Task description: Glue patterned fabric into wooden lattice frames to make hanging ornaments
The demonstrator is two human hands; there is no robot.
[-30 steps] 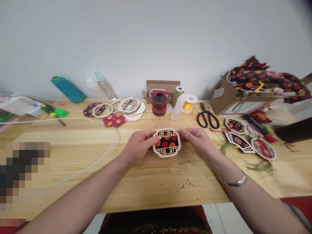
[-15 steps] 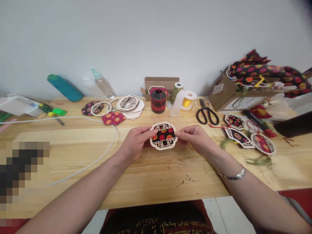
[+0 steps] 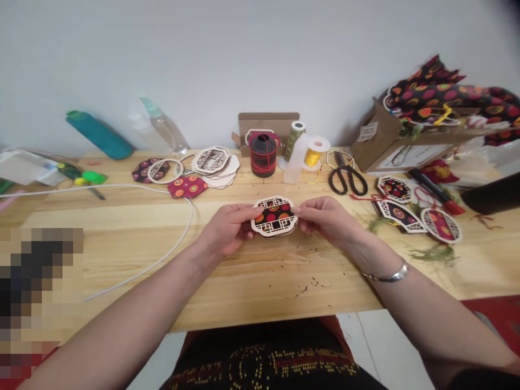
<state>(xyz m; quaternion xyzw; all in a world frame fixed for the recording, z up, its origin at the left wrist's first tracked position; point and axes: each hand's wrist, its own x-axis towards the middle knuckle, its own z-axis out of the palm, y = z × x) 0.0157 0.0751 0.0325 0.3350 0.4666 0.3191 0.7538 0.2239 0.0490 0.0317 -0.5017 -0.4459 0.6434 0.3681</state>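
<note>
Between both hands, just above the wooden table, is a pale wooden lattice ornament (image 3: 275, 218) with a scalloped edge and dark patterned fabric showing through its cut-outs. My left hand (image 3: 232, 226) pinches its left edge, thumb on top and fingers beneath. On the opposite edge my right hand (image 3: 323, 218) does the same; a silver bangle sits on that wrist. The ornament tilts so its lower edge shows more than one layer. What the fingers touch underneath is hidden.
Behind the hands stand a black-and-red thread spool (image 3: 262, 157), a yellow spool (image 3: 313, 154) and black scissors (image 3: 347, 176). Wooden frames (image 3: 211, 161) and a maroon fabric piece (image 3: 187, 187) lie left. A white cable (image 3: 184, 233) curves nearby. Finished-looking ornaments (image 3: 441, 225) and a cardboard box (image 3: 376, 135) are right.
The ornament has tilted, so its front edge now shows layers. Both hands keep their pinch on it. The whole view has shifted slightly as the head moved.
</note>
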